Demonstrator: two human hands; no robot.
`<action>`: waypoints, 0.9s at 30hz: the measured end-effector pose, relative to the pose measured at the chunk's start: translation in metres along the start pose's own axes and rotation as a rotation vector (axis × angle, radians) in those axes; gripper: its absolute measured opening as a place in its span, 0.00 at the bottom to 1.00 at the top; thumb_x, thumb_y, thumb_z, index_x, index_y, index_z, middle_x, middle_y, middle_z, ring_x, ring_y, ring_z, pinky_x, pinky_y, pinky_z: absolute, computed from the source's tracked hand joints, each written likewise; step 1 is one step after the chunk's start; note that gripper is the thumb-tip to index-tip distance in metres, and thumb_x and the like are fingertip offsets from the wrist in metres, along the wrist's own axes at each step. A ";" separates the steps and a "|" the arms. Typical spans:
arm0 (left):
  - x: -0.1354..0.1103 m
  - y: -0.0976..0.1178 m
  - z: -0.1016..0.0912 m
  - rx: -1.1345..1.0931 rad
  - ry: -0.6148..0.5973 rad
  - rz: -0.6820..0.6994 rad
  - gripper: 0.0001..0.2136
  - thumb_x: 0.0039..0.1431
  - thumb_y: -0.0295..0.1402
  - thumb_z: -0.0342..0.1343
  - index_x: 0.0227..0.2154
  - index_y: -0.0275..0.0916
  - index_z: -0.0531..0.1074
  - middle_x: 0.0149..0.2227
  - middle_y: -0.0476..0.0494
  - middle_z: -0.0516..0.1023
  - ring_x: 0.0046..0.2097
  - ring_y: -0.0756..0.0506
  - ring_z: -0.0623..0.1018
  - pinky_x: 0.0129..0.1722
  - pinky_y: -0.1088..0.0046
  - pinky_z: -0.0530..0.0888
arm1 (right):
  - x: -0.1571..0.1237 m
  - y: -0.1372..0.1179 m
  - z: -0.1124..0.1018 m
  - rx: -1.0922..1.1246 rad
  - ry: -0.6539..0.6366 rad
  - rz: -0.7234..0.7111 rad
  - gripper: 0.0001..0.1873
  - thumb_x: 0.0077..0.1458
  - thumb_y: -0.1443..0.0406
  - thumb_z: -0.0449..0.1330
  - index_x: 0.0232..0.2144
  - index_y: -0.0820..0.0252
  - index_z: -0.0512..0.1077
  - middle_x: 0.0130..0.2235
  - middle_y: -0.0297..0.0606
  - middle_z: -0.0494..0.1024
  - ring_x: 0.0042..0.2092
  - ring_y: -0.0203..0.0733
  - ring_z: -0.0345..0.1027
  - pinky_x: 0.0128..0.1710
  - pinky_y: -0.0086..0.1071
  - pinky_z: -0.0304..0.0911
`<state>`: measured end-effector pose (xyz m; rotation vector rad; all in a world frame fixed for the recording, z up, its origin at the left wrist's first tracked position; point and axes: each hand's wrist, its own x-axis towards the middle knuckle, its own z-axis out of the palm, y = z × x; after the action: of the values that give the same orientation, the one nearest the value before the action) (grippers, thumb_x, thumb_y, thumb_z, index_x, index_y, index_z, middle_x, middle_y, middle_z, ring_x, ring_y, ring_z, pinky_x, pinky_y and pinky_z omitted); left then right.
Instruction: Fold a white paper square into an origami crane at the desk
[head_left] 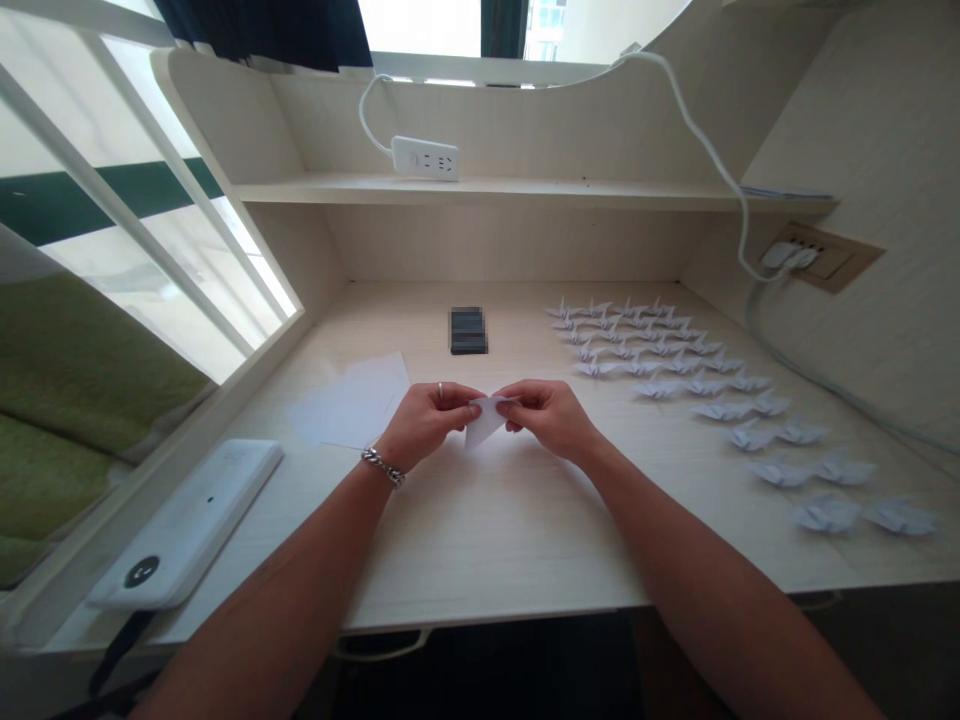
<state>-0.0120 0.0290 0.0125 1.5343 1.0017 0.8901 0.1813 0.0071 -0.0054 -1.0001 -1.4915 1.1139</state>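
Observation:
A small folded piece of white paper [484, 424] is held between both hands above the middle of the desk. My left hand [430, 416], with a ring on one finger and a chain bracelet at the wrist, pinches its left upper edge. On the other side my right hand [553, 413] grips the upper right corner between thumb and fingers. Fingertips partly cover the folds. Loose sheets of white paper [356, 402] lie just left of my left hand. Rows of folded white paper cranes [660, 345] stand to the right, beyond my right forearm.
A dark pixelated block [469, 331] lies behind the hands. The white oblong device [199, 520] sits at the left desk edge. A power strip [425, 158] rests on the shelf [525, 195]; a white cable runs to the wall socket [825, 255] at right.

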 end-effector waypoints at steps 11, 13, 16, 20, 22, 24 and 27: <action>-0.001 0.002 0.004 0.068 0.099 0.102 0.07 0.46 0.31 0.62 0.29 0.36 0.79 0.29 0.45 0.81 0.31 0.48 0.77 0.33 0.73 0.73 | -0.003 -0.006 0.000 0.150 -0.082 0.082 0.16 0.43 0.59 0.68 0.35 0.60 0.80 0.34 0.40 0.80 0.37 0.41 0.73 0.39 0.36 0.69; -0.001 0.000 0.005 0.100 0.078 0.129 0.07 0.47 0.33 0.62 0.29 0.36 0.79 0.31 0.44 0.81 0.33 0.47 0.78 0.34 0.72 0.74 | -0.002 -0.005 0.001 0.145 -0.018 0.109 0.15 0.45 0.56 0.66 0.31 0.62 0.80 0.31 0.40 0.79 0.34 0.40 0.72 0.36 0.36 0.70; -0.001 -0.004 0.006 0.094 0.040 0.141 0.11 0.48 0.35 0.63 0.33 0.35 0.78 0.33 0.42 0.82 0.34 0.46 0.79 0.34 0.72 0.74 | -0.001 -0.002 0.005 0.133 0.027 0.127 0.16 0.41 0.56 0.69 0.31 0.61 0.79 0.29 0.37 0.79 0.32 0.39 0.72 0.33 0.34 0.70; 0.000 -0.006 0.006 0.078 0.051 0.110 0.13 0.46 0.35 0.64 0.35 0.34 0.75 0.32 0.42 0.81 0.33 0.46 0.79 0.33 0.72 0.75 | -0.001 -0.001 0.008 0.126 0.034 0.156 0.16 0.38 0.59 0.70 0.31 0.61 0.79 0.30 0.37 0.79 0.32 0.39 0.72 0.31 0.33 0.69; -0.001 -0.005 0.006 0.091 0.070 0.101 0.11 0.46 0.34 0.64 0.32 0.34 0.76 0.31 0.42 0.81 0.33 0.46 0.79 0.33 0.72 0.75 | -0.001 -0.001 0.008 0.112 0.035 0.157 0.15 0.38 0.60 0.70 0.30 0.62 0.79 0.29 0.37 0.79 0.32 0.38 0.72 0.32 0.33 0.69; 0.000 -0.004 0.006 0.092 0.071 0.096 0.10 0.46 0.34 0.64 0.32 0.34 0.76 0.31 0.41 0.81 0.33 0.46 0.79 0.33 0.72 0.75 | -0.001 -0.001 0.007 0.111 0.048 0.160 0.15 0.37 0.60 0.70 0.29 0.62 0.79 0.28 0.37 0.79 0.31 0.38 0.71 0.32 0.33 0.69; 0.000 -0.003 0.006 0.090 0.056 0.089 0.10 0.47 0.34 0.62 0.32 0.34 0.77 0.32 0.41 0.81 0.33 0.46 0.79 0.33 0.72 0.74 | 0.000 0.000 0.007 0.129 0.073 0.175 0.14 0.36 0.60 0.71 0.28 0.62 0.79 0.27 0.36 0.78 0.30 0.37 0.71 0.32 0.34 0.69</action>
<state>-0.0068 0.0271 0.0080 1.6480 1.0321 0.9662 0.1750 0.0059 -0.0064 -1.0851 -1.2767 1.2673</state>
